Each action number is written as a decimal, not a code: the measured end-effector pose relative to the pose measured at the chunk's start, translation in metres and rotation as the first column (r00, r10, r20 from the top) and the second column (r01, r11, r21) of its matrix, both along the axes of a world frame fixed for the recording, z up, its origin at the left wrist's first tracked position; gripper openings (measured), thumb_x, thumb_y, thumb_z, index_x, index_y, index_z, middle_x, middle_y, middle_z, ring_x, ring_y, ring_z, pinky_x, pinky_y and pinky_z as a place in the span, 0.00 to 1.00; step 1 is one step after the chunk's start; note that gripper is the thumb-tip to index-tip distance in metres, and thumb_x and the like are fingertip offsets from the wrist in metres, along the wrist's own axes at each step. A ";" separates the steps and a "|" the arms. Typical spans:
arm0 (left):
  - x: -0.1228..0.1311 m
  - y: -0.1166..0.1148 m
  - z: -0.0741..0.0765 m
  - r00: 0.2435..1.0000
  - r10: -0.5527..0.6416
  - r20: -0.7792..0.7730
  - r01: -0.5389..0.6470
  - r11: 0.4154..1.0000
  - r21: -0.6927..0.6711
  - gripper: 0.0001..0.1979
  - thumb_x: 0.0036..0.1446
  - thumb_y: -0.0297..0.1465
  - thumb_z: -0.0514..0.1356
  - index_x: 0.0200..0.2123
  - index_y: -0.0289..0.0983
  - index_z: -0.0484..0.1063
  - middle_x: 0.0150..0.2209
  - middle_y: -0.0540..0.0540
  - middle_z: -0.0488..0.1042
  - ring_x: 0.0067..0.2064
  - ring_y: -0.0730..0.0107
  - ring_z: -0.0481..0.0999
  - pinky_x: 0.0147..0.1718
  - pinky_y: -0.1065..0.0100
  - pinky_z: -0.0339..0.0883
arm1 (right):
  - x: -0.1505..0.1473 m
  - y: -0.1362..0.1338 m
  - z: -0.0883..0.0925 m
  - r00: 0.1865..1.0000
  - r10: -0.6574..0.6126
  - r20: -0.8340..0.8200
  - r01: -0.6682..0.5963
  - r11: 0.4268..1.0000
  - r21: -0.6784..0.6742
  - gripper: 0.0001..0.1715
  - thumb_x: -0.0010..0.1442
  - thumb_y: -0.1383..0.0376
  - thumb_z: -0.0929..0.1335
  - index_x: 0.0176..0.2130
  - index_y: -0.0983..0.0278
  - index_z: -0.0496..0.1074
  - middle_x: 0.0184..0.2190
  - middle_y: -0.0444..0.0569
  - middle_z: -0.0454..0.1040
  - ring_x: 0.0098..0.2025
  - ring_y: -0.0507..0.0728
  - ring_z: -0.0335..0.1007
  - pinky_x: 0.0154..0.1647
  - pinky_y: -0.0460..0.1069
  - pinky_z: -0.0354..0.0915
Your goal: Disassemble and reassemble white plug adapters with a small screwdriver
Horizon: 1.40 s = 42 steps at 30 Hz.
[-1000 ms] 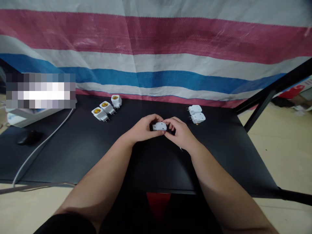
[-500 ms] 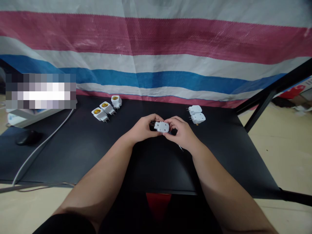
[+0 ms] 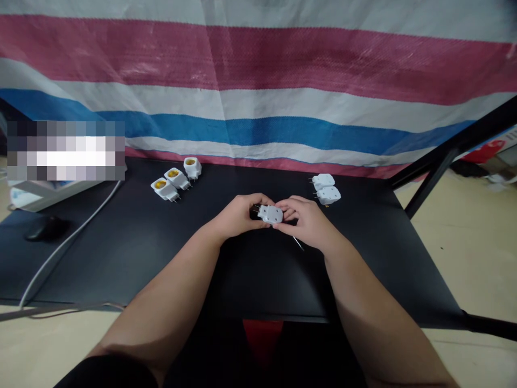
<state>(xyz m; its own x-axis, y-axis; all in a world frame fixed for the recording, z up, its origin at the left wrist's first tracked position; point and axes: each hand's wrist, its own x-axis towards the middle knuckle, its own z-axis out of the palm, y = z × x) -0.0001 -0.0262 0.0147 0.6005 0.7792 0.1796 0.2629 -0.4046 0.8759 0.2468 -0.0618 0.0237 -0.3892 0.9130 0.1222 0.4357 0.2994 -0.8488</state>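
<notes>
Between my hands is a white plug-in lamp socket (image 3: 272,214), its back with several small screw holes facing up and its metal prongs pointing left. My left hand (image 3: 244,216) is closed on its left side, fingers along the far edge and thumb at the near edge. My right hand (image 3: 304,218) pinches the right end. A thin metal shaft, perhaps a screwdriver (image 3: 298,243), sticks out below my right hand; the rest of it is hidden.
Three white lamp sockets (image 3: 173,177) with brass-coloured openings upward stand at the back left. Two more sockets (image 3: 328,194) lie face down at the back right. A mouse (image 3: 46,228), a grey cable (image 3: 68,243) and a blurred-out device are at the left. A striped sheet (image 3: 258,102) hangs behind.
The socket in my hands has shifted slightly right and down and turned a little, showing its prongs more clearly. More of the thin metal shaft shows below my right hand.
</notes>
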 end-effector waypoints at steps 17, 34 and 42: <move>0.002 -0.001 0.000 0.998 -0.021 0.064 0.023 0.999 -0.029 0.24 0.53 0.29 0.76 0.53 0.37 0.79 0.49 0.44 0.84 0.46 0.63 0.83 0.46 0.64 0.75 | 0.005 0.003 -0.005 0.997 0.009 -0.075 -0.013 0.999 -0.044 0.22 0.56 0.67 0.81 0.50 0.60 0.80 0.49 0.50 0.77 0.41 0.56 0.83 0.46 0.56 0.84; 0.002 0.000 -0.001 0.997 -0.004 0.071 -0.001 0.997 0.078 0.22 0.55 0.30 0.75 0.53 0.39 0.79 0.49 0.44 0.83 0.48 0.62 0.83 0.47 0.63 0.77 | -0.003 0.005 -0.006 1.000 -0.007 -0.020 0.009 0.989 0.145 0.20 0.59 0.70 0.77 0.50 0.57 0.78 0.46 0.48 0.74 0.41 0.56 0.79 0.46 0.57 0.81; -0.001 0.005 -0.001 0.999 0.048 0.015 -0.050 0.959 0.280 0.23 0.55 0.26 0.73 0.55 0.38 0.81 0.51 0.42 0.82 0.50 0.59 0.83 0.50 0.58 0.76 | 0.003 0.007 -0.007 0.963 -0.105 0.250 0.072 0.988 0.138 0.27 0.56 0.61 0.82 0.52 0.59 0.75 0.46 0.50 0.76 0.40 0.58 0.73 0.43 0.56 0.74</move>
<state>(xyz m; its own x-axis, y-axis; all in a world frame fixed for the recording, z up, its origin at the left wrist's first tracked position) -0.0006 -0.0216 0.0136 0.5604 0.7254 0.3997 0.2817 -0.6208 0.7316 0.2499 -0.0552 0.0169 -0.3408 0.9287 0.1462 0.6626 0.3476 -0.6634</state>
